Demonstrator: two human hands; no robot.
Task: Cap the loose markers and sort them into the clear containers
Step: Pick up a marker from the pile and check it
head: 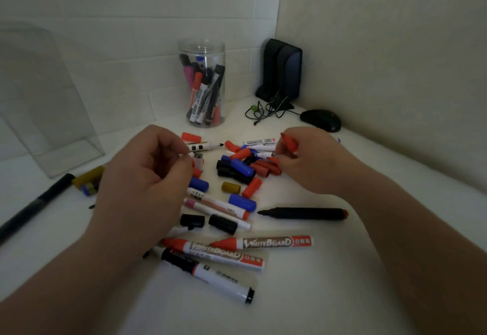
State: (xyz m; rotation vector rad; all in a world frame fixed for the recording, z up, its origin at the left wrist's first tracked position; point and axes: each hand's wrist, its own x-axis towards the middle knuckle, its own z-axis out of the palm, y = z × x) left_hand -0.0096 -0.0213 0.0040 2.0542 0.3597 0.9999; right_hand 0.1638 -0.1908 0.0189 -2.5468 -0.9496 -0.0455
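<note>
The left hand pinches a marker with no cap, its black tip pointing right. The right hand pinches a red cap. Loose caps and other markers lie on the white surface. Behind them stands the clear jar, with markers inside

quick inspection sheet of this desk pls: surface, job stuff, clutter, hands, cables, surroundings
surface: white table, dimly lit
job's things: pile of loose caps and markers at centre; clear jar upright at back, holding markers; clear box at left
clutter: black mouse and black stand in the corner
grippers: left hand pinches an uncapped marker; right hand pinches a red cap
cables: thin black cable tangled by the stand
surroundings: white walls meeting in a corner
</note>
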